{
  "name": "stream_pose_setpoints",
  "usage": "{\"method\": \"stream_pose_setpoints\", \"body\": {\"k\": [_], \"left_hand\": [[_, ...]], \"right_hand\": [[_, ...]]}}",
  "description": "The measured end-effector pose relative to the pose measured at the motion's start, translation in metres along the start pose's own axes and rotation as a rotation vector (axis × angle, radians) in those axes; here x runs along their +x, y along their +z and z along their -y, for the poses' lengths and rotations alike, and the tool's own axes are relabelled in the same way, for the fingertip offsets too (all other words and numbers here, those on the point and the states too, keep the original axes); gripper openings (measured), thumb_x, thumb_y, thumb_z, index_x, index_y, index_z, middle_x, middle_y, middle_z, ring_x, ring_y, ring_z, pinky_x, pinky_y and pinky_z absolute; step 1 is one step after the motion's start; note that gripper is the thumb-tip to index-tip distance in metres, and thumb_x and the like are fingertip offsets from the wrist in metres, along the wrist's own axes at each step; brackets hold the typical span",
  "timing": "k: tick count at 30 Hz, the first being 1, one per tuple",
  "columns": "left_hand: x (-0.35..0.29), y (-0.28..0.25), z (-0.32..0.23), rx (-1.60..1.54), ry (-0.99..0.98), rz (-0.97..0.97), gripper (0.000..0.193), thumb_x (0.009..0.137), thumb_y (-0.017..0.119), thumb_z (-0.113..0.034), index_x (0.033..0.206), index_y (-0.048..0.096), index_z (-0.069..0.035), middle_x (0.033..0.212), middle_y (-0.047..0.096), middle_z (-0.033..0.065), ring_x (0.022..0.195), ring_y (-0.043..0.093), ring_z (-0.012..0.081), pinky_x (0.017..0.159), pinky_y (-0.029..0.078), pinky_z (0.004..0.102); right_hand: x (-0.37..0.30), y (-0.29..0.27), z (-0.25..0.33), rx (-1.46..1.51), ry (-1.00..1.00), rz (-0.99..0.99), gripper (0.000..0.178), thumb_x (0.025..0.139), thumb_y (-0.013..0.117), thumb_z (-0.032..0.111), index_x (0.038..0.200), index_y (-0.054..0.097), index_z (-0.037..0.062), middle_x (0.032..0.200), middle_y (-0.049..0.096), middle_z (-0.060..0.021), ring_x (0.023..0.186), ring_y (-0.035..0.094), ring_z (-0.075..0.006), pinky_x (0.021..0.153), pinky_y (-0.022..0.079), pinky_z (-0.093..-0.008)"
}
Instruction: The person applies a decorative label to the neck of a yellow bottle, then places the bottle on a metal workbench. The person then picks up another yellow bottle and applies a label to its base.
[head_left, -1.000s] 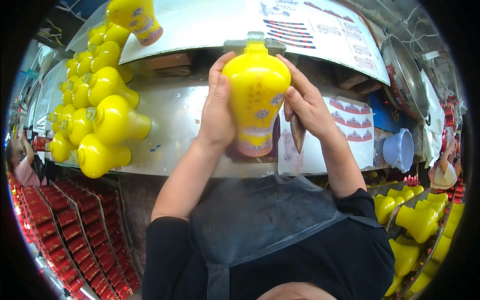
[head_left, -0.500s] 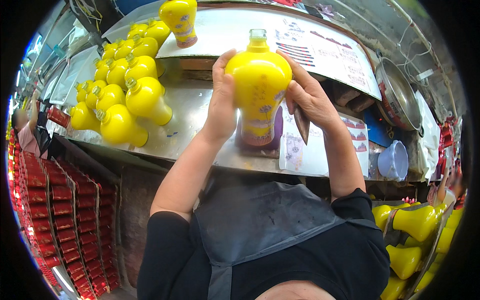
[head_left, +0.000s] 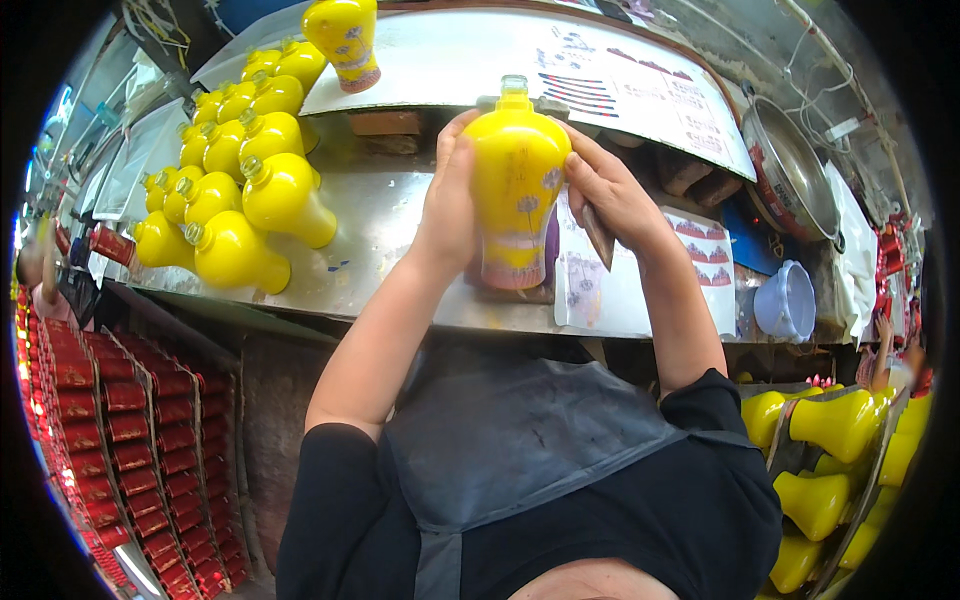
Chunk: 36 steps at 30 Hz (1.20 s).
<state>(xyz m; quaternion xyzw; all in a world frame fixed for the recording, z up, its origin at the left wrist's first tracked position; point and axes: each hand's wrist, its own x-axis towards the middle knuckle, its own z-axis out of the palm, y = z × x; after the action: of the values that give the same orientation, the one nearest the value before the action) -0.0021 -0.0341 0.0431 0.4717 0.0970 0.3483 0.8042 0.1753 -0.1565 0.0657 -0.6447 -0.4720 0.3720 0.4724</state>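
Between my two hands is a yellow glass bottle (head_left: pixel 515 180), upright with broad shoulders, a clear glass neck and purple flower prints on its side. My left hand (head_left: pixel 447 205) wraps its left side. My right hand (head_left: pixel 615 195) grips the right shoulder, and a thin brown pointed blade, perhaps a scraper (head_left: pixel 598 238), juts down from under its fingers. Behind the bottle's base shows part of a purple pad (head_left: pixel 551 250). Beside it lies a sheet of printed transfers (head_left: pixel 590 290), partly covered by my right hand and the blade.
Several plain yellow bottles (head_left: pixel 285 200) stand on the metal table to the left. One printed bottle (head_left: pixel 345 45) stands on a white board (head_left: pixel 440 50) at the back. A metal pan (head_left: pixel 795 170) and a lavender basin (head_left: pixel 785 303) are right. Racks hold red pieces (head_left: pixel 130 430) and yellow bottles (head_left: pixel 825 425).
The bottle has turned slightly in my hands, moving its print toward the right, and its neck sits a little lower in view. Both hands keep their hold.
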Motion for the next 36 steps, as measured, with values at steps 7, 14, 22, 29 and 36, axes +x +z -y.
{"method": "stream_pose_setpoints", "body": {"k": [7,14,22,29,36], "left_hand": [[0.029,-0.018,0.041,0.019,-0.120,-0.066,0.043,0.115,0.033,-0.035,0.149,0.040,-0.009,0.141,0.054,0.0087,0.131,0.053,0.0203,0.115,0.041,0.0380],[0.041,-0.026,0.049,0.249,-0.086,-0.099,0.047,0.114,0.038,-0.037,0.152,0.039,-0.009,0.140,0.054,0.0101,0.128,0.053,0.0195,0.112,0.042,0.0356],[0.043,-0.022,0.055,0.580,0.013,-0.093,0.055,0.105,0.052,-0.036,0.145,0.046,0.000,0.141,0.046,0.0195,0.132,0.048,0.0303,0.115,0.037,0.0407],[0.038,-0.025,0.058,0.618,0.035,-0.079,0.058,0.105,0.051,-0.036,0.146,0.043,0.004,0.144,0.045,0.0213,0.134,0.047,0.0320,0.116,0.036,0.0419],[0.036,-0.025,0.057,0.735,0.094,-0.052,0.066,0.102,0.062,-0.040,0.146,0.042,0.004,0.145,0.045,0.0240,0.134,0.048,0.0350,0.114,0.038,0.0441]], "right_hand": [[0.018,-0.001,-0.036,0.156,0.060,-0.114,0.056,0.110,0.053,0.036,0.156,0.045,0.0047,0.105,0.064,-0.0007,0.066,0.055,-0.0004,0.057,0.050,-0.0149],[0.032,-0.002,-0.026,-0.059,0.031,-0.253,0.054,0.099,0.066,0.033,0.142,0.056,0.0022,0.114,0.068,-0.0101,0.091,0.062,-0.0098,0.082,0.053,-0.0257],[0.044,0.008,-0.003,-0.350,0.097,-0.321,0.068,0.081,0.074,0.046,0.132,0.062,0.0027,0.114,0.072,-0.0264,0.108,0.072,-0.0391,0.095,0.056,-0.0436],[0.048,0.008,-0.002,-0.371,0.121,-0.342,0.063,0.081,0.076,0.044,0.125,0.062,0.0017,0.101,0.072,-0.0197,0.082,0.069,-0.0252,0.074,0.054,-0.0354],[0.050,0.004,-0.009,-0.355,0.095,-0.332,0.058,0.082,0.079,0.040,0.122,0.061,0.0021,0.096,0.070,-0.0125,0.073,0.065,-0.0146,0.065,0.052,-0.0288]]}}
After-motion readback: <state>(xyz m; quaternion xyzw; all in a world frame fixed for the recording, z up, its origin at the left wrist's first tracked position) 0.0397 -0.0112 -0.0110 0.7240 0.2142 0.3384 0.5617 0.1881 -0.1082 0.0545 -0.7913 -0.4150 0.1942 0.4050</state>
